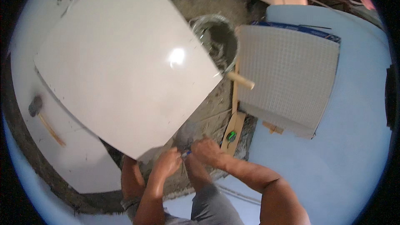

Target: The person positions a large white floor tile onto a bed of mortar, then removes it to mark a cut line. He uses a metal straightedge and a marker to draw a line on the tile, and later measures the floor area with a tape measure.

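Note:
My left hand is closed on a small blue-and-white pen-like item, just below the near corner of a large glossy white tile. My right hand is closed beside it, at the other end of that item; what exactly its fingers hold is too small to make out. Both hands are over my bare knee and the rough cement floor. A green tape measure lies on a cardboard strip to the right of my right hand.
A bucket of grey mortar with a wooden-handled tool is behind the tile's right edge. A textured grey tile lies with blue packaging at the right. A rubber mallet rests on another white tile at the left.

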